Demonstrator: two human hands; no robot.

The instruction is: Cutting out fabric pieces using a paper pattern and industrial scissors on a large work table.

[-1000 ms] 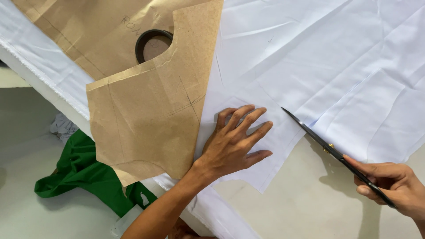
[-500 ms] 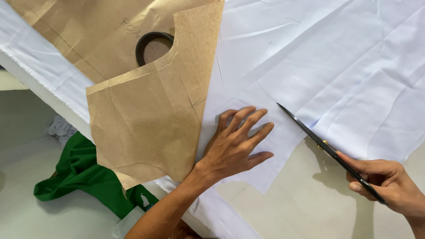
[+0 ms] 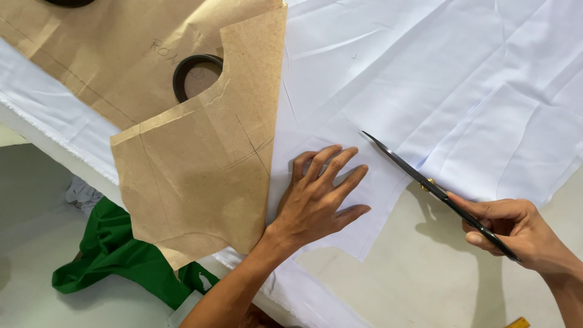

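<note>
My left hand (image 3: 319, 197) lies flat with fingers spread on the white fabric (image 3: 425, 79), right beside the straight edge of a brown paper pattern piece (image 3: 200, 164). My right hand (image 3: 516, 234) grips black scissors (image 3: 425, 182) by the handles. The blades are closed and their tip points up-left, at the cut edge of the fabric just right of my left fingers. The strip of fabric under my left hand ends in a cut edge on the right and below.
A second, larger brown paper pattern (image 3: 109, 61) lies at the top left with a black ring (image 3: 194, 73) resting on it. Green cloth (image 3: 121, 255) lies on the floor below the table edge. Bare beige tabletop (image 3: 413, 285) shows between my hands.
My right hand has pushed the scissors up-left along the fabric edge, closer to my left hand. My left hand has stayed pressed flat on the fabric.
</note>
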